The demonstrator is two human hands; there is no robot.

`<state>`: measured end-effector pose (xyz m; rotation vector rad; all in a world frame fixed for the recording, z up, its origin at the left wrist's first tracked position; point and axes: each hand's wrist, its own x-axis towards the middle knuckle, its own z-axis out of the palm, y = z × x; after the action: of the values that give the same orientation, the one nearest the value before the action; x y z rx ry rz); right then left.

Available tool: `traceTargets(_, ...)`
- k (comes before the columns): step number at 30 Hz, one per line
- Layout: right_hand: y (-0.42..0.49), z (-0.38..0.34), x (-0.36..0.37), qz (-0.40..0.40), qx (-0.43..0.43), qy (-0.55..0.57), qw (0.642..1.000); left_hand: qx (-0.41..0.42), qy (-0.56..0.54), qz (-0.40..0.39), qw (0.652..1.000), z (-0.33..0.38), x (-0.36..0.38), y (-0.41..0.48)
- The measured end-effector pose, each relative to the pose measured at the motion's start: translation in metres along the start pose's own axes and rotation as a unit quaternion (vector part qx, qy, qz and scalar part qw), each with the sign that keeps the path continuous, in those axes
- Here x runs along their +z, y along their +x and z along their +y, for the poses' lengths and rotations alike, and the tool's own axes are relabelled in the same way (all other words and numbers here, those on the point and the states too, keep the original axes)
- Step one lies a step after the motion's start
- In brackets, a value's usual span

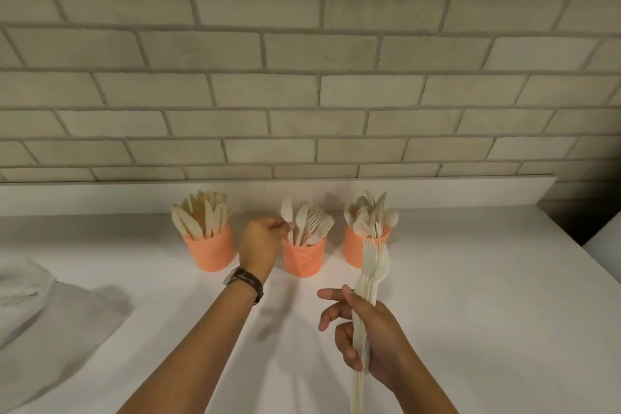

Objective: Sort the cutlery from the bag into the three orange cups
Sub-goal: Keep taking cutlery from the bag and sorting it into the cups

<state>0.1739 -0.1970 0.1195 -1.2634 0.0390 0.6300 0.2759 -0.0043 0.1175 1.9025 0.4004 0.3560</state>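
Pinching a cream disposable knife [286, 210] at the middle orange perforated cup's [304, 259] rim, the left hand [265, 242] should probably lift it straight up, while the right hand [366, 336] clasps cream forks [374, 262] in front of that cup.

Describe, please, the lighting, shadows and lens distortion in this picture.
Head view: the wide lens bows the brick wall; dim warm light; the left hand, pinching a knife, and the bag cast soft shadows on the counter; the forks in the right hand look sharp.
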Motion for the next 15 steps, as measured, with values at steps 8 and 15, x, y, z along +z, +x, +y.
traceTargets(8,-0.002,-0.001,-0.003,-0.042,-0.023,0.026,0.999,0.023,0.017,-0.001,1.0,-0.005,-0.001,-0.016)
traceTargets(15,-0.01,0.0,-0.005,-0.278,0.012,0.129,0.952,0.008,-0.085,-0.139,0.987,0.043,-0.021,-0.081)
